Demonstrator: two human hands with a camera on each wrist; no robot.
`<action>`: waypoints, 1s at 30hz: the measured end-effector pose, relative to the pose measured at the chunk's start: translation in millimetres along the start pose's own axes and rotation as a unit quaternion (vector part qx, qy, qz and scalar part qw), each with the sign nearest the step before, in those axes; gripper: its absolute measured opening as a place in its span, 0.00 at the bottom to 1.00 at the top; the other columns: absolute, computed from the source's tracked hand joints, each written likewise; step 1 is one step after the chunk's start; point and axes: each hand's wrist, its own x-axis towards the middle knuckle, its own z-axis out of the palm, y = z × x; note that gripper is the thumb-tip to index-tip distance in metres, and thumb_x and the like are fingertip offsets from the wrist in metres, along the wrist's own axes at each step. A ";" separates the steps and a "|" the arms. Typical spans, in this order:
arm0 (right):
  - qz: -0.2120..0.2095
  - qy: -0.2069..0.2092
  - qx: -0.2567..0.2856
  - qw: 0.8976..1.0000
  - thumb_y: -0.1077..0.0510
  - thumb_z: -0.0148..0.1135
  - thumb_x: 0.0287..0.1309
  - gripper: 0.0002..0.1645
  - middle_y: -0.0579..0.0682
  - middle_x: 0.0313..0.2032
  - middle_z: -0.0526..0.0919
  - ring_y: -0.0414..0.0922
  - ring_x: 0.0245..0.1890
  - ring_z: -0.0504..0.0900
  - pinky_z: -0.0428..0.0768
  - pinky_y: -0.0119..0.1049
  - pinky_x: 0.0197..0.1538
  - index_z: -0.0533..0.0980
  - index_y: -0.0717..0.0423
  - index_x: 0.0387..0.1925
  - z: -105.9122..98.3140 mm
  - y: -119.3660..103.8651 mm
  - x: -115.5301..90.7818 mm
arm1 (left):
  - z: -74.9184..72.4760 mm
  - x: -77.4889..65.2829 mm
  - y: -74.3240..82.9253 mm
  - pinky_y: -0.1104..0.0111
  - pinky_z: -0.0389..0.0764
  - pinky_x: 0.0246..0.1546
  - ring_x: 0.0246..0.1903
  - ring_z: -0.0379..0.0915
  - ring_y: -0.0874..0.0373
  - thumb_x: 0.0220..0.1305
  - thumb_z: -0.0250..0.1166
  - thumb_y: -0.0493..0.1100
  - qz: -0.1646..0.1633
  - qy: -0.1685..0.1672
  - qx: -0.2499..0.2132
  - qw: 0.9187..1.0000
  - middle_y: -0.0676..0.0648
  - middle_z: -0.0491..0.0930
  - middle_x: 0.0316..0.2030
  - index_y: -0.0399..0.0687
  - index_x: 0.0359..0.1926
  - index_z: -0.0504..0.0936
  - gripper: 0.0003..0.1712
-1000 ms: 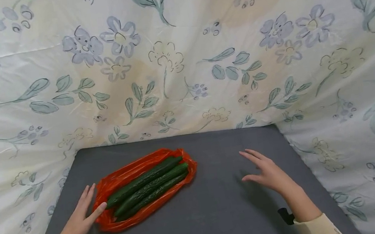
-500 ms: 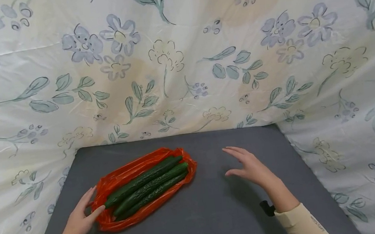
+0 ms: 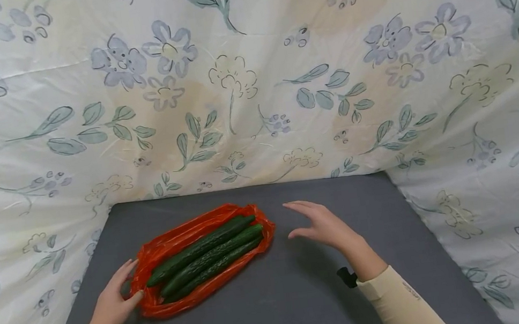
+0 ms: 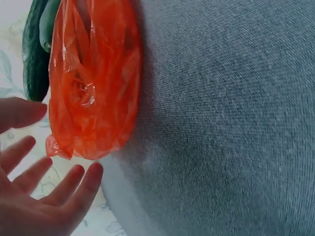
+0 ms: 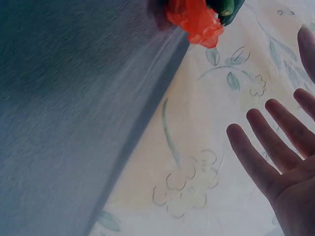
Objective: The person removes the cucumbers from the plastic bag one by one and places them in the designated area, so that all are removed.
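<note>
Floral cloth: hangs across the upper frame in the head view and down both sides.
Grey table: lower middle of the frame; bears the bag.
Red bag: left of centre on the table, opened out around the cucumbers. Long axis runs obliquely, lower left to upper right.
Cucumbers: three, side by side within the bag, parallel to its long axis.
Bag to hands: lies between them, up and right of the left hand, left of the right hand. Left is nearer, just beside the lower-left end; right is clear of the upper-right end.
Left hand state: fingers spread, nothing gripped; whether the thumb touches the bag, cannot tell.
Right hand state: fingers extended and parted, holding nothing.
Left wrist only: fingertips just short of the bag's crumpled end; only two cucumbers show.
Right wrist only: bag's far tip close up, with bare cloth between it and the fingers.
Head only: all three cucumbers at full length.
</note>
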 end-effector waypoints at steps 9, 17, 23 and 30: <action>-0.026 -0.028 0.007 0.999 0.44 0.74 0.53 0.45 0.50 0.68 0.74 0.51 0.68 0.73 0.74 0.50 0.65 0.69 0.45 0.72 10.0 -11.0 21.7 | 0.7 -2.5 -0.7 0.63 0.78 0.33 0.52 0.79 0.39 0.52 0.70 0.30 0.009 -0.017 0.040 0.999 0.37 0.79 0.61 0.44 0.58 0.83 0.29; -0.063 -0.044 0.018 0.997 0.47 0.74 0.54 0.43 0.50 0.68 0.74 0.51 0.68 0.72 0.73 0.50 0.65 0.70 0.48 0.71 16.4 -22.9 42.0 | -1.5 -3.8 -3.6 0.67 0.78 0.31 0.41 0.84 0.47 0.56 0.70 0.34 -0.024 -0.039 0.019 0.999 0.40 0.83 0.56 0.47 0.56 0.86 0.24; -0.087 -0.055 0.036 0.994 0.49 0.74 0.55 0.42 0.50 0.68 0.74 0.50 0.69 0.72 0.73 0.48 0.66 0.70 0.49 0.71 21.8 -32.8 57.3 | -1.0 -2.0 -5.0 0.64 0.80 0.33 0.39 0.84 0.49 0.55 0.71 0.34 0.005 -0.037 0.024 0.999 0.37 0.82 0.55 0.45 0.55 0.85 0.24; -0.101 -0.066 0.044 0.992 0.51 0.73 0.56 0.40 0.52 0.67 0.75 0.50 0.67 0.74 0.75 0.47 0.64 0.71 0.51 0.70 29.0 -42.6 72.7 | -1.3 -0.1 -1.2 0.67 0.80 0.33 0.40 0.82 0.55 0.51 0.70 0.29 0.035 0.015 0.023 0.999 0.42 0.83 0.54 0.45 0.52 0.87 0.24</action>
